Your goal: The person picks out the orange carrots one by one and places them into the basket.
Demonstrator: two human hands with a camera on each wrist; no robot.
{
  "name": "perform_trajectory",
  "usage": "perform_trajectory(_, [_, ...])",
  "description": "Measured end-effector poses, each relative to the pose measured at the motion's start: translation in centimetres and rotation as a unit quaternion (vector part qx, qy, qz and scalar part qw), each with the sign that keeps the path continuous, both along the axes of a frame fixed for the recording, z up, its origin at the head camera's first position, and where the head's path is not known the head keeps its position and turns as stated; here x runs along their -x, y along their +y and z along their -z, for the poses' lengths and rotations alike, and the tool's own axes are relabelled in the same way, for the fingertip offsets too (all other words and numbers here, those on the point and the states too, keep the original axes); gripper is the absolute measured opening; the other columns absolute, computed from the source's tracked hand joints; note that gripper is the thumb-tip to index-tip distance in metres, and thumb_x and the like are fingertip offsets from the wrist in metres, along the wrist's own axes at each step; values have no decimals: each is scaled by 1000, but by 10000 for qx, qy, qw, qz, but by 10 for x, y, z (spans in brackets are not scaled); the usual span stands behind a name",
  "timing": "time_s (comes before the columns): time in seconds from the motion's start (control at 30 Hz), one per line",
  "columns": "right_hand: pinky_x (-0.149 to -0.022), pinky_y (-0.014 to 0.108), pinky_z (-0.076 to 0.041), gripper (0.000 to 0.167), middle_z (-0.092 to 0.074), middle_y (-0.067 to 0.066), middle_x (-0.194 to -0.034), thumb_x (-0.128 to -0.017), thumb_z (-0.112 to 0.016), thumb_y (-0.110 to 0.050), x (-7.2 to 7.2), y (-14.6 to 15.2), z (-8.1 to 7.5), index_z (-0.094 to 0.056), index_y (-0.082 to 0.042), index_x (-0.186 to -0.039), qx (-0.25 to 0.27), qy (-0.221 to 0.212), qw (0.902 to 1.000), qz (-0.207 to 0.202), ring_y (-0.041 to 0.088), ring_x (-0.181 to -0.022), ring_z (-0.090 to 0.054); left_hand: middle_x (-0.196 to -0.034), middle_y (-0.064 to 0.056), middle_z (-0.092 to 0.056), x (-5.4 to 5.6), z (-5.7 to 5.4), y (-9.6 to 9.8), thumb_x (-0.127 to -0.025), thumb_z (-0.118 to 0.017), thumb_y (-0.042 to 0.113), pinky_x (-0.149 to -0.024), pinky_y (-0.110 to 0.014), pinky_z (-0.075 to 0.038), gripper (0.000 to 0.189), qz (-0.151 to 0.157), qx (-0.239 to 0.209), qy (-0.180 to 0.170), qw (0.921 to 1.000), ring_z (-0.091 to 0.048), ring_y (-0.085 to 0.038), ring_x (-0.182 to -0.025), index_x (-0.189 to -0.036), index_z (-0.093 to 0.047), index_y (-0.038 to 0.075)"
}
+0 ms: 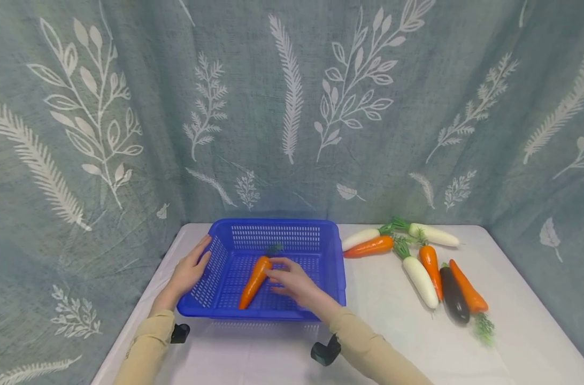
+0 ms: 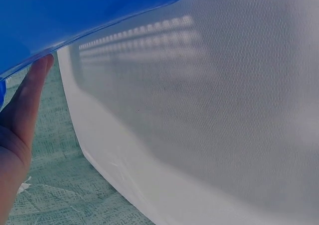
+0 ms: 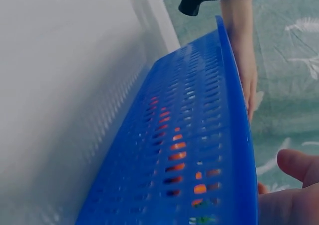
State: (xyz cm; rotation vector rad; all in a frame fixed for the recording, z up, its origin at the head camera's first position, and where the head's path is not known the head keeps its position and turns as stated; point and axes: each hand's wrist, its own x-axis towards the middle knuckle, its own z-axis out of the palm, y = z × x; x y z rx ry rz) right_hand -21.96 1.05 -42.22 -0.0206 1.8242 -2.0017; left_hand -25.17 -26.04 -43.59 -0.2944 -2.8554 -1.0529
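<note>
A blue plastic basket with slotted walls stands on the table, and one orange carrot with a green top lies slanted inside it. My left hand rests along the basket's left rim with its fingers fairly straight; in the left wrist view, a digit of the left hand reaches up to the rim's underside. Over the inside of the basket is my right hand, fingers loosely bent and spread, fingertips right beside the carrot's thick end. In the right wrist view, orange shows through the slots of the basket wall.
To the right on the white table lie several vegetables: white radishes, more carrots and a dark eggplant. A patterned green-grey curtain hangs behind the table and along both sides.
</note>
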Motion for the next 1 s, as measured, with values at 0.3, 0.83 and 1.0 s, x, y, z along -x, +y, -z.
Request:
perform_trajectory(0.3, [-98,49,-49,48,-55,24,-127,-93,-59,-15,-1,23,-8,-45,-1,-136,-274,408,9986,-187,38,-117,-54,-155,-22,-22,1,1,-2,-104,-34,20,-114,-58,-21,49,3,22,-72,10000,-23,-44,-141,-147,-27,-2])
perform_trajectory(0.83, [-93,45,-53,43,-59,23,-120,-92,-60,-14,-4,65,-17,-51,-3,-133,-820,1363,9870,227,33,-112,-60,-154,-22,-23,0,1,-1,-103,-35,19,-114,-57,-21,49,-21,11,-45,10000,-24,-44,-140,-147,-28,-2])
perform_trajectory(1.0, [-93,43,-53,43,-60,24,-122,-91,-61,-12,-5,79,-18,-52,-3,-132,-970,1785,9772,609,35,-111,-61,-155,-21,-23,0,1,-1,-103,-35,19,-114,-57,-21,49,-35,13,-68,10000,-23,-44,-141,-147,-28,-2])
